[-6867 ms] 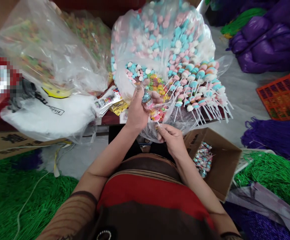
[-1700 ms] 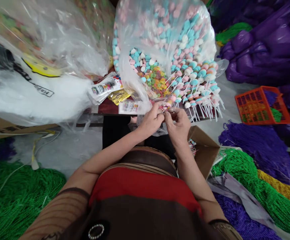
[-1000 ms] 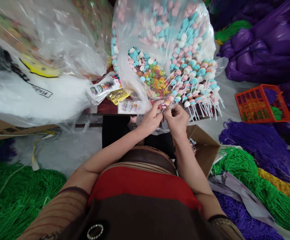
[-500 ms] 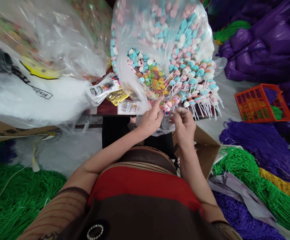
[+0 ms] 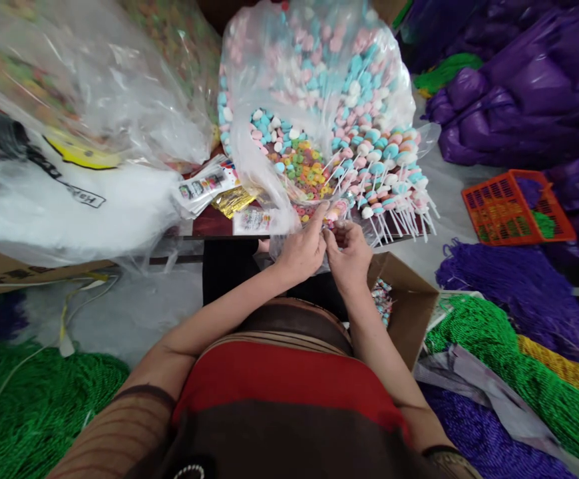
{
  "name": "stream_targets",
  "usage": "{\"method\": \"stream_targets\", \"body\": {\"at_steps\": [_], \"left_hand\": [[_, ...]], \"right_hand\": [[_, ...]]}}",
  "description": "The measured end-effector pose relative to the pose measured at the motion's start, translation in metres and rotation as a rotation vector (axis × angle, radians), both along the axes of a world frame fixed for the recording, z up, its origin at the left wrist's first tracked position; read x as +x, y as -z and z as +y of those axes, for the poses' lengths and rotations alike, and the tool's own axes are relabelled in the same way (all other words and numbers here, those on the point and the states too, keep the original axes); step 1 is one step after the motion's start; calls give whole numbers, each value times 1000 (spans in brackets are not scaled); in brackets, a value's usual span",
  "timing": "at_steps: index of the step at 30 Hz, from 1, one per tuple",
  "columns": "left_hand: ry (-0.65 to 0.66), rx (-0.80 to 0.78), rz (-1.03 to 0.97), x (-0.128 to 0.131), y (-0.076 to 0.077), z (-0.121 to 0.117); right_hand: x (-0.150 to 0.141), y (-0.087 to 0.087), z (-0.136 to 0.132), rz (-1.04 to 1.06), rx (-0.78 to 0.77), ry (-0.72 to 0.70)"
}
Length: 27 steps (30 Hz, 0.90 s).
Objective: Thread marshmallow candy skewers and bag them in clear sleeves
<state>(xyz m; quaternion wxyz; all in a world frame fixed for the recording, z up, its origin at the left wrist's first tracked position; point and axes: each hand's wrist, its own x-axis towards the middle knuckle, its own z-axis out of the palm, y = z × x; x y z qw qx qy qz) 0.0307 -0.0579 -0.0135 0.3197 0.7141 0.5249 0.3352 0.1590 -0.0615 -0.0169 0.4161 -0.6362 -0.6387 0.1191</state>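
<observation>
At the table edge my left hand and my right hand meet, fingertips almost touching. Between them is a candy stick in a clear wrapper, its pink top poking up past my fingers. Both hands pinch around its lower end, where the fingers hide the detail. Just beyond lie loose ring-shaped candies in yellow, green and red. A pile of marshmallow candy sticks in pink, blue and white lies to the right, white sticks pointing toward me. Behind stands a large clear bag of marshmallows.
Printed packets and gold ties lie left of the candies. Bulky plastic bags cover the table's left side. An open cardboard box stands by my right forearm. An orange basket and green cords are at right.
My right hand has moved left and closed in against my left hand at the wrapped candy stick. The view has shifted slightly, and more of the cardboard box's contents shows.
</observation>
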Motion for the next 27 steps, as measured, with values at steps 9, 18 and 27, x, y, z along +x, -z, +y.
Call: {"method": "stream_targets", "body": {"at_steps": [9, 18, 27], "left_hand": [[31, -5, 92, -1, 3, 0], [8, -7, 163, -3, 1, 0], [24, 36, 204, -2, 5, 0]], "right_hand": [[1, -2, 8, -170, -41, 60], [3, 1, 11, -47, -58, -58], [-1, -2, 13, -267, 30, 4]]}}
